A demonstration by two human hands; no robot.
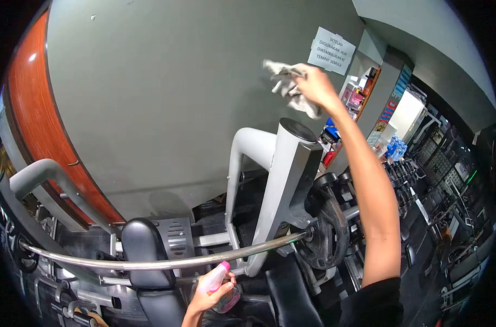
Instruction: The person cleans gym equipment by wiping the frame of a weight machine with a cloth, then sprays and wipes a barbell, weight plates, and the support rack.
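Currently, your right hand (315, 86) clutches a cloth (301, 104) at one o'clock, left hand (203, 301) closed round a spray bottle (210, 279) near six; reaching the post (270, 188) requires lowering the cloth.

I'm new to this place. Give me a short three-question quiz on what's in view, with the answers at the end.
1. What is the raised right hand holding?
2. True or false: the spray bottle is in the left hand.
3. What colour is the padded bench behind the metal bar?
a) red
b) black
c) white

Key: 1: a cloth; 2: true; 3: b
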